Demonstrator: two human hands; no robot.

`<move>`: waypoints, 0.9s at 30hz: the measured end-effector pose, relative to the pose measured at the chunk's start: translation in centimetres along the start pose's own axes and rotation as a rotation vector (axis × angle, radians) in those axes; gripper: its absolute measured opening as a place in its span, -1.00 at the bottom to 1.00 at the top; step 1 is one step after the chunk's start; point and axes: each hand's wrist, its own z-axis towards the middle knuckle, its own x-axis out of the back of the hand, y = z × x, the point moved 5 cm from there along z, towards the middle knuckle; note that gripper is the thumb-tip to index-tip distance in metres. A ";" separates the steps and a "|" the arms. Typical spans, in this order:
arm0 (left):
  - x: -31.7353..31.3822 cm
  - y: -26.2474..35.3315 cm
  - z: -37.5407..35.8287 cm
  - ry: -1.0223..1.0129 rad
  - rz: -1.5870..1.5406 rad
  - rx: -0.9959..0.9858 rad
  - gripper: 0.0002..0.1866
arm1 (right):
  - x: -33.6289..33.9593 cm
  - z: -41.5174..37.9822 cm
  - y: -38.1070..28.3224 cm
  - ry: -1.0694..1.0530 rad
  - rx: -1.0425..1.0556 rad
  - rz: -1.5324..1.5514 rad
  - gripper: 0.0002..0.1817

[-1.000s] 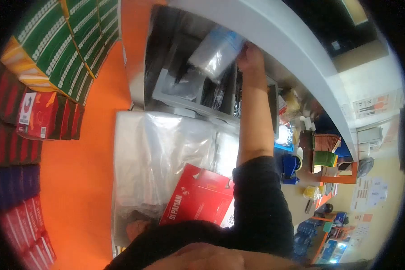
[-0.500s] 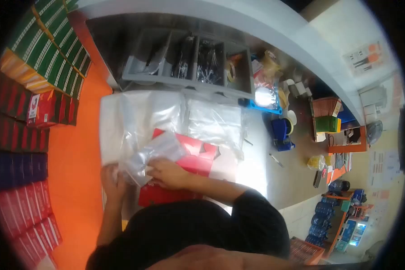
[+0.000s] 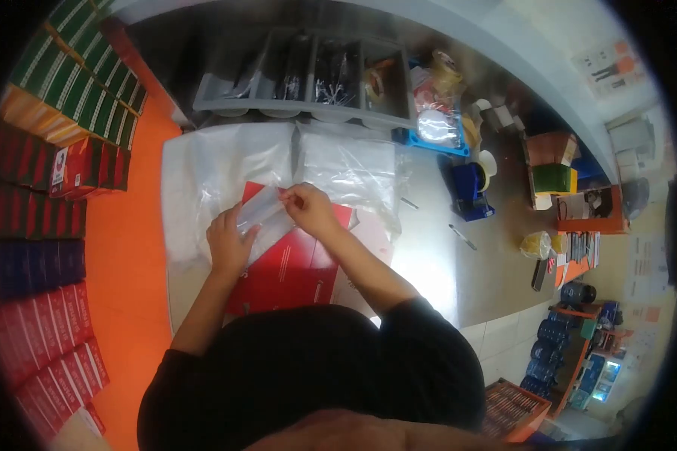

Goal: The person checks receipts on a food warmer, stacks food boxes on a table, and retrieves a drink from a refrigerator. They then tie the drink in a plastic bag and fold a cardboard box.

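A small clear plastic bag (image 3: 262, 214) is held over a flat red box (image 3: 293, 267) lying on the metal table (image 3: 436, 255). My left hand (image 3: 228, 239) grips the bag's near end, fingers curled under it. Pinching its far end, my right hand (image 3: 308, 209) has thumb and fingers closed on the plastic. Stacks of larger clear bags (image 3: 226, 169) lie spread under and behind the red box.
A grey divided tray (image 3: 308, 79) with small parts stands at the back. A blue tape dispenser (image 3: 470, 192), pens and clutter sit to the right. Green, red and dark boxes (image 3: 60, 143) are stacked on the orange surface at left.
My right hand came down from the tray with the clear bag, and both hands now hold it over the red box, moved further from my body than half a second ago.
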 end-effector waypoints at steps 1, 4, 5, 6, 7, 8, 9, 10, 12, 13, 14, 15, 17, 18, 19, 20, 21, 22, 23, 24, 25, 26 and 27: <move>-0.2 -0.4 0.0 -0.001 0.011 0.017 -0.37 | -0.1 0.0 -0.1 -0.068 0.069 -0.037 -0.87; -0.2 -0.8 -0.3 0.028 0.001 0.004 -0.42 | -0.9 0.7 0.6 -0.241 0.047 -0.050 -0.80; 0.0 -0.6 -0.2 0.021 -0.006 0.001 -0.43 | -0.9 1.0 1.3 -0.324 -0.119 0.082 -0.81; 0.1 -0.3 0.0 0.016 -0.016 -0.007 -0.44 | -1.0 1.1 1.6 -0.399 -0.286 0.207 -0.82; 0.1 -0.3 0.2 -0.004 -0.034 0.008 -0.44 | -0.7 1.3 0.9 -0.398 -0.301 0.187 -0.78; 0.1 -0.4 0.2 -0.001 -0.035 0.017 -0.44 | -0.9 1.4 0.6 -0.406 -0.301 0.184 -0.78; 0.1 -0.4 0.3 0.000 -0.035 0.010 -0.44 | -0.7 1.7 0.1 -0.362 -0.215 0.039 -0.78; 0.1 -0.4 0.3 0.001 -0.035 0.001 -0.43 | -0.6 1.9 -0.2 -0.316 -0.128 -0.104 -0.77; 0.1 -0.5 0.2 0.004 -0.036 0.002 -0.43 | -0.5 2.0 -0.6 -0.286 -0.046 -0.114 -0.79; 0.1 -0.5 0.2 0.007 -0.037 -0.001 -0.42 | -0.3 2.1 -0.9 -0.251 0.036 -0.122 -0.80; 0.0 -0.7 0.2 0.009 -0.037 0.003 -0.42 | -0.3 2.3 -0.6 -0.256 0.038 -0.123 -0.80; -0.1 -0.8 0.2 0.016 -0.040 -0.011 -0.42 | -0.5 2.6 0.0 -0.342 -0.045 -0.067 -0.85; -0.1 -0.8 0.0 0.023 -0.042 -0.022 -0.42 | -1.0 2.5 0.5 -0.432 -0.130 -0.012 -0.86; -0.1 -0.7 0.0 0.026 -0.033 -0.022 -0.42 | -0.7 2.3 -0.4 -0.363 -0.058 -0.100 -0.83; 0.0 -0.6 0.0 0.028 -0.025 -0.023 -0.42 | -0.6 2.2 -1.1 -0.291 0.013 -0.189 -0.79; 0.0 -0.6 0.0 0.029 -0.026 -0.023 -0.42 | -1.1 2.0 -1.1 -0.292 0.013 -0.190 -0.79; 0.0 -0.5 0.0 0.013 -0.019 -0.011 -0.41 | -1.5 1.9 -0.8 -0.247 0.028 -0.262 -0.76; 0.0 -0.5 0.0 -0.003 -0.011 0.001 -0.39 | -1.9 1.7 -0.5 -0.201 0.043 -0.332 -0.74; 0.2 -0.4 -0.2 -0.001 -0.012 0.001 -0.39 | -2.1 1.6 -0.5 -0.139 0.120 -0.253 -0.73; 0.2 -0.4 -0.5 -0.058 0.007 0.071 -0.37 | -1.9 1.3 -1.1 -0.138 0.125 -0.254 -0.73; 0.3 -0.5 -0.7 -0.114 0.025 0.142 -0.35 | -1.9 1.0 -1.7 -0.203 0.143 -0.252 -0.75; 1.0 -0.2 -0.9 -0.109 0.024 0.143 -0.35 | -2.0 0.7 -2.3 -0.269 0.159 -0.250 -0.76; 2.0 0.4 -1.0 -0.122 -0.010 0.122 -0.32 | -2.1 0.3 -2.5 -0.350 0.139 -0.221 -0.87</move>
